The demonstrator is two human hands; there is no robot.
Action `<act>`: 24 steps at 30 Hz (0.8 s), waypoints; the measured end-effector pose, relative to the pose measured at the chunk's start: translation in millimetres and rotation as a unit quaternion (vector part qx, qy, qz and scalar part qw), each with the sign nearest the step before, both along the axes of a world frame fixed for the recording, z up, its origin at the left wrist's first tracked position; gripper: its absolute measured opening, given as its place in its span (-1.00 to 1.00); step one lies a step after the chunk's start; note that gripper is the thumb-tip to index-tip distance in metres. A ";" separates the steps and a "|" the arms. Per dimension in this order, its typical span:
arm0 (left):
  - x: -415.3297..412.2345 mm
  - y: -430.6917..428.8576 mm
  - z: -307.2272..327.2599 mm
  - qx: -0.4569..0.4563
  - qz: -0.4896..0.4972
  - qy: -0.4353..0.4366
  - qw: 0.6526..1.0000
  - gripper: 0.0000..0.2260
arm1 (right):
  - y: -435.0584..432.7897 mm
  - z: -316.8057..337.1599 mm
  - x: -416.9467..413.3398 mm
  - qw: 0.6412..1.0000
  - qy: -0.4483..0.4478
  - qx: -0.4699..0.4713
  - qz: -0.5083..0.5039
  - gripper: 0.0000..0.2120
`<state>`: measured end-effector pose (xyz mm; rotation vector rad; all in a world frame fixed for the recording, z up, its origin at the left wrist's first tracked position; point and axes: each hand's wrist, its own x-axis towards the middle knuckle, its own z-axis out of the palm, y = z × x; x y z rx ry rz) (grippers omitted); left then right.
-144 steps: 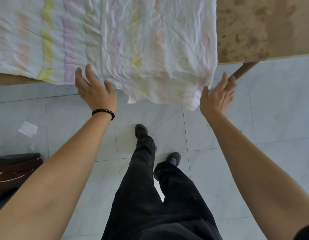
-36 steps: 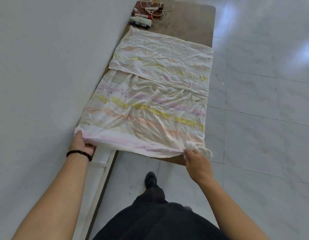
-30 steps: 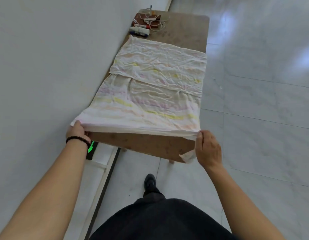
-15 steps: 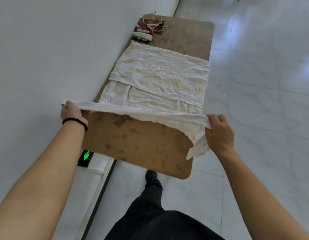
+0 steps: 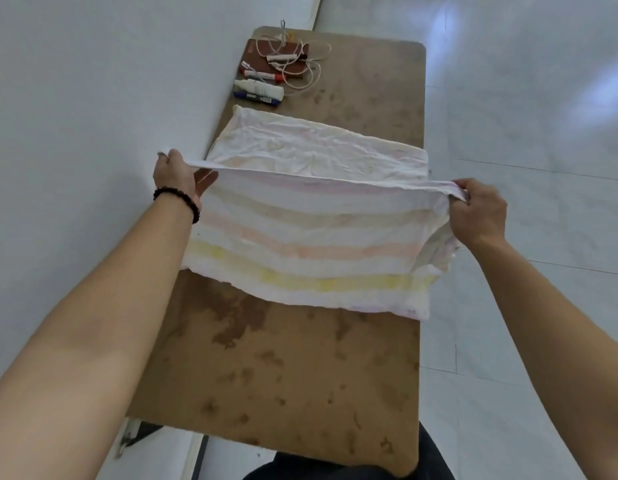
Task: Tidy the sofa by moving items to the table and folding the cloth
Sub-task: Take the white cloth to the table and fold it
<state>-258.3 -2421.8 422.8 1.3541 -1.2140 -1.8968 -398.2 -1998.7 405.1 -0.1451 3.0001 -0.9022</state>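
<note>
Now hands (image 5: 176,174) (image 5: 477,211) gripping cloth (image 5: 311,244) corners, edge carried further up table (image 5: 300,375).

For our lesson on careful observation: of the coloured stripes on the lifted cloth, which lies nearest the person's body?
The yellow stripe, lowest on the cloth; the peach stripe lies above it, nearer the held edge.

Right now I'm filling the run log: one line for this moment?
step: folding cloth | left hand: grips corner | right hand: grips corner | edge lifted over table
</note>
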 end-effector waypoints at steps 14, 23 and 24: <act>-231.8 -60.7 -119.8 -0.272 -0.147 -0.241 0.920 -0.56 | -47.2 -122.0 -231.8 0.999 -0.037 0.031 -0.018 -0.65; -249.8 -37.1 -196.2 -0.454 -0.291 -0.374 0.754 -0.45 | -91.3 -168.7 -207.9 0.994 0.082 0.077 -0.016 -0.34; -241.6 -31.6 -199.1 -0.497 -0.293 -0.417 0.703 -0.47 | -103.7 -166.7 -190.0 0.991 0.103 0.078 0.025 -0.32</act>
